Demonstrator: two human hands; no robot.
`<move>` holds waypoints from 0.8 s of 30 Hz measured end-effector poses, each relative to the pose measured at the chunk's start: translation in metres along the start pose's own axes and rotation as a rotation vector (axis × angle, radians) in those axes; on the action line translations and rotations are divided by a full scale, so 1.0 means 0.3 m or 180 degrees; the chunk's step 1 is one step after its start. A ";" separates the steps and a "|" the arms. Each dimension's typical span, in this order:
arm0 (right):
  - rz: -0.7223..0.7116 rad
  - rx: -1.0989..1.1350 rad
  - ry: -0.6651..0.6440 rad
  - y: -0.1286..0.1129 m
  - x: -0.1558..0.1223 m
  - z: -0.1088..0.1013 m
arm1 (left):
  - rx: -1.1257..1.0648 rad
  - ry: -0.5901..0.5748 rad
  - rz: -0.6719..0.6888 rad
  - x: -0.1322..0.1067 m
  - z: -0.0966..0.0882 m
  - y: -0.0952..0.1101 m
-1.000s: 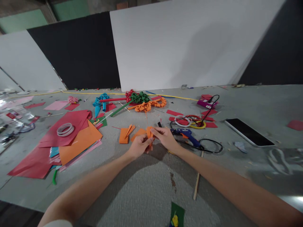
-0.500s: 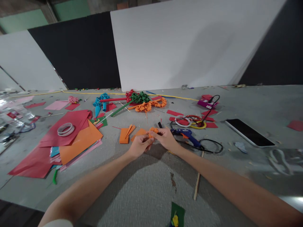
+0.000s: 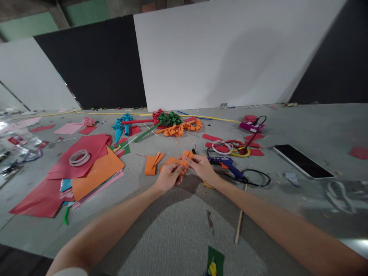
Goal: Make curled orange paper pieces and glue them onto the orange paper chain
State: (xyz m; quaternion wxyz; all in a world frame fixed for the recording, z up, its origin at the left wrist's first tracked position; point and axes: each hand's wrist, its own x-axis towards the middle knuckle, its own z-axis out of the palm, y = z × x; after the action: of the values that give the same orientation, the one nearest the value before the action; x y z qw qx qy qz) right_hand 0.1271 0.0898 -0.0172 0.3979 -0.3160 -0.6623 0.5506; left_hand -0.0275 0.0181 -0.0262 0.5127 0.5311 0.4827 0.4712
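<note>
Between my two hands is a small folded orange paper piece [image 3: 187, 158]. My left hand [image 3: 169, 177] pinches its lower left side with closed fingers. On the other side, the thumb and fingers of my right hand [image 3: 203, 168] grip it. Just left of my hands lie orange paper strips [image 3: 150, 165] and another flat orange paper piece [image 3: 170, 162]. A blue glue gun [image 3: 228, 165] with an orange trigger rests right beside my right hand, its nozzle end partly hidden. Farther back lie curled paper flowers in orange [image 3: 175, 130], green [image 3: 170, 119] and blue [image 3: 122, 122].
Sheets of red paper [image 3: 83, 147] and orange paper [image 3: 99, 174] are stacked at left, with white tape rolls [image 3: 79, 158] on top. A phone [image 3: 301, 161] lies at right. A purple power block [image 3: 251, 127] and cables stand behind. A wooden stick [image 3: 240, 218] lies under my right forearm.
The orange paper piece has been turned more upright and shows more between my fingers. Both hands have stayed in nearly the same place.
</note>
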 end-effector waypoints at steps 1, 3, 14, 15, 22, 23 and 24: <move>0.0044 -0.0008 -0.0164 -0.003 -0.001 0.002 | 0.0026 -0.0002 0.0007 0.000 0.000 0.000; 0.0116 -0.0061 -0.0414 -0.006 -0.004 0.005 | 0.0075 -0.0027 0.0017 0.000 0.000 0.000; 0.0092 0.0092 0.0212 0.031 0.014 -0.013 | -0.0017 -0.0050 0.0009 -0.007 0.001 0.007; 0.0104 0.0135 0.0202 0.029 0.014 -0.013 | -0.0034 -0.0031 0.0030 -0.007 0.001 0.006; 0.0089 0.0037 -0.0184 0.035 0.006 -0.001 | -0.0011 0.0096 0.0079 -0.003 0.004 0.002; 0.0104 -0.0008 -0.0162 0.036 0.007 0.000 | -0.0005 0.0090 0.0090 -0.003 0.004 0.003; 0.0112 -0.0023 -0.0085 0.036 0.008 0.001 | -0.0009 0.0071 0.0096 -0.003 0.004 0.005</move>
State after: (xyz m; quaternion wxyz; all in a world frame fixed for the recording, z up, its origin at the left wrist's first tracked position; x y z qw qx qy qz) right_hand 0.1256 0.0938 -0.0275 0.3781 -0.3216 -0.6640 0.5592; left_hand -0.0265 0.0171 -0.0246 0.5009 0.5324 0.4796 0.4855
